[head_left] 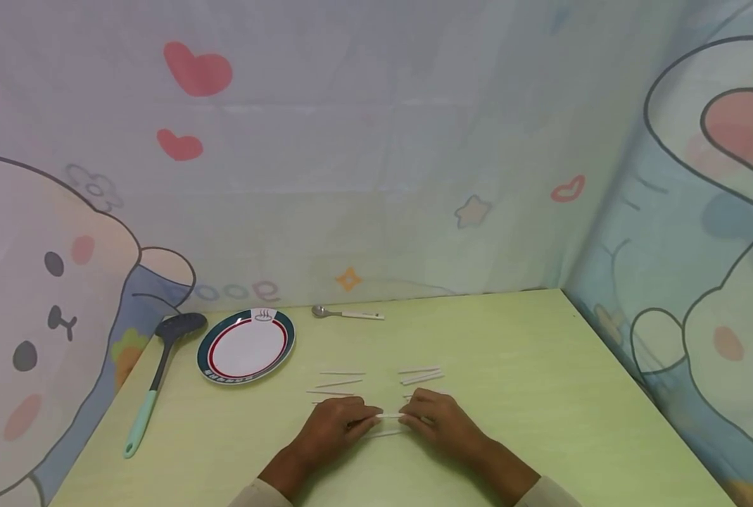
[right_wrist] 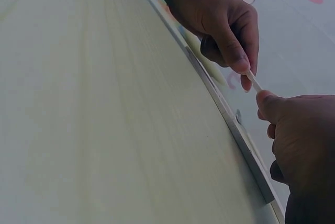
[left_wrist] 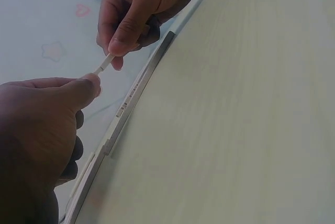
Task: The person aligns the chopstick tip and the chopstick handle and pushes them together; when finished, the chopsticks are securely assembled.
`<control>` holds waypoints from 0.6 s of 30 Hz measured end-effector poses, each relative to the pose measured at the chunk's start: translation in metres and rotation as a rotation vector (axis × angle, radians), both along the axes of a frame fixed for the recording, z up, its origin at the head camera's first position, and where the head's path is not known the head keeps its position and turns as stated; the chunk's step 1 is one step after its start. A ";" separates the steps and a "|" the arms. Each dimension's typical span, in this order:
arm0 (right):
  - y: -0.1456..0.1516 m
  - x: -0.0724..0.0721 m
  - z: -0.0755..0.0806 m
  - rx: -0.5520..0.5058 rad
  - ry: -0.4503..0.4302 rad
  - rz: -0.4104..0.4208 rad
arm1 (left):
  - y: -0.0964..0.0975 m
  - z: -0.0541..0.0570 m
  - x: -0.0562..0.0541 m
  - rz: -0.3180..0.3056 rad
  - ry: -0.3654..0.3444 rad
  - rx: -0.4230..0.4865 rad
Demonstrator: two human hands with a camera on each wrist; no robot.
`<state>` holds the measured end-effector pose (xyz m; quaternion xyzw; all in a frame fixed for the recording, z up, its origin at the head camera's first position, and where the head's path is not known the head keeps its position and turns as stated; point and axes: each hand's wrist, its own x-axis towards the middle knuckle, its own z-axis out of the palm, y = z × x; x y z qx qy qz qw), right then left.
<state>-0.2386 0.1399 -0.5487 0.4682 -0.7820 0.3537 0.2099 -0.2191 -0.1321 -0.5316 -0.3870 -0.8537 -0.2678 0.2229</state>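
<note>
Between my hands, low in the middle of the head view, is a thin white stick. My left hand pinches its left end between thumb and fingertips. At the other end, the thumb and fingers of my right hand pinch it too. Both wrist views show the short bare length of the white stick between the two pinches. Another white stick lies on the table just nearer than the hands. Beyond the left hand lie several loose sticks, and more sticks lie beyond the right, partly hidden by the hands.
A white plate with a dark blue rim sits at the back left of the table. Left of it lies a black slotted turner with a mint handle. A small spoon lies near the back edge, before a printed cloth backdrop.
</note>
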 end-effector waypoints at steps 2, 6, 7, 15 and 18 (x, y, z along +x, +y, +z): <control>0.000 0.001 0.000 0.000 -0.004 0.006 | 0.000 0.000 0.000 -0.006 -0.013 -0.002; -0.001 0.002 0.002 -0.003 0.008 0.015 | 0.001 0.001 0.001 -0.016 -0.023 -0.009; -0.001 0.002 0.001 -0.005 0.007 0.018 | 0.001 0.002 0.001 -0.019 -0.019 -0.011; -0.004 0.006 0.005 -0.050 -0.037 0.047 | 0.005 0.002 0.004 -0.062 0.002 0.019; -0.007 0.008 0.008 -0.068 -0.054 0.052 | 0.008 0.002 0.005 -0.084 -0.003 0.047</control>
